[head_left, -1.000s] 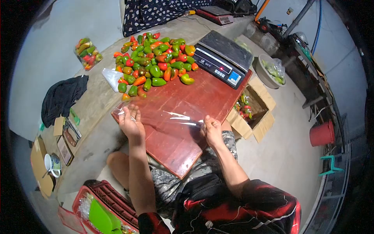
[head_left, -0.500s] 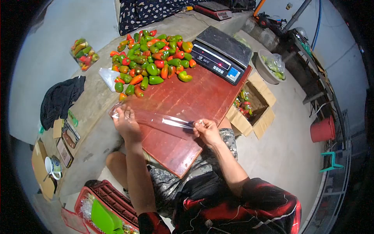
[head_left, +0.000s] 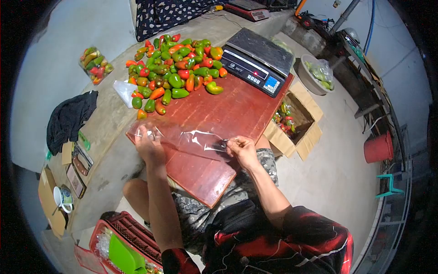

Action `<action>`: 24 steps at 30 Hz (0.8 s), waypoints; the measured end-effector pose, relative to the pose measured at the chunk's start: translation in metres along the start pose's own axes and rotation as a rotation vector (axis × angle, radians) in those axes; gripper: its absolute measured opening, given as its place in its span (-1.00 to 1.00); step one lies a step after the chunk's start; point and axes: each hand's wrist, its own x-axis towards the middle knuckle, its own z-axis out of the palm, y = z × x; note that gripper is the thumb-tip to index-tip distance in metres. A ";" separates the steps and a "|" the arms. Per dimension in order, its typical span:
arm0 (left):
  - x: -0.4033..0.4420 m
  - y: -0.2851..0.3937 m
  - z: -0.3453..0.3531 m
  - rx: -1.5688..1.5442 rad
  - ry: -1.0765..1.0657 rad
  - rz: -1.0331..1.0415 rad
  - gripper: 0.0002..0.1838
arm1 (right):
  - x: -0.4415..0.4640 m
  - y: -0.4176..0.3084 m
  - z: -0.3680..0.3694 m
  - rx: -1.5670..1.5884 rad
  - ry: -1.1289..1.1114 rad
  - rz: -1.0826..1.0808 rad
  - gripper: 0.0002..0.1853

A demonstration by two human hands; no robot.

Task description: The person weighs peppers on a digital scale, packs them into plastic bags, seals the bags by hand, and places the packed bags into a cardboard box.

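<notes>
A clear plastic bag (head_left: 194,135) stretches between my two hands, just above the red wooden table (head_left: 205,180). My left hand (head_left: 149,142) grips one end of it, fingers curled at the plastic. At the opposite end, the fingertips of my right hand (head_left: 241,150) pinch the bag's edge. Nothing shows inside the bag. Beyond my hands, a heap of green, red and orange peppers (head_left: 175,81) covers the back left of the table. A black digital scale (head_left: 258,61) stands at the back right.
An open cardboard box (head_left: 303,123) holding packed peppers sits on the floor at right. Behind it is a basin (head_left: 305,75) with bagged produce. A filled pepper bag (head_left: 96,66), a black cloth (head_left: 70,118), a phone (head_left: 75,180) and a mug (head_left: 63,198) lie left. A red crate (head_left: 132,233) stands below.
The plastic bag has spread wider and shifted its folds between my hands. Both hands stay in nearly the same place, and the view has shifted slightly.
</notes>
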 end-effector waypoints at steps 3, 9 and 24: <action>0.000 0.000 0.002 0.038 0.089 -0.041 -0.73 | 0.008 0.022 -0.020 -0.074 0.031 -0.026 -0.77; 0.003 0.002 -0.003 0.168 0.080 -0.072 -0.60 | 0.001 -0.004 -0.011 -0.031 0.063 -0.003 -0.62; -0.074 -0.025 0.053 1.279 -1.202 0.518 -0.51 | -0.007 -0.008 -0.015 -0.074 -0.440 0.127 -0.53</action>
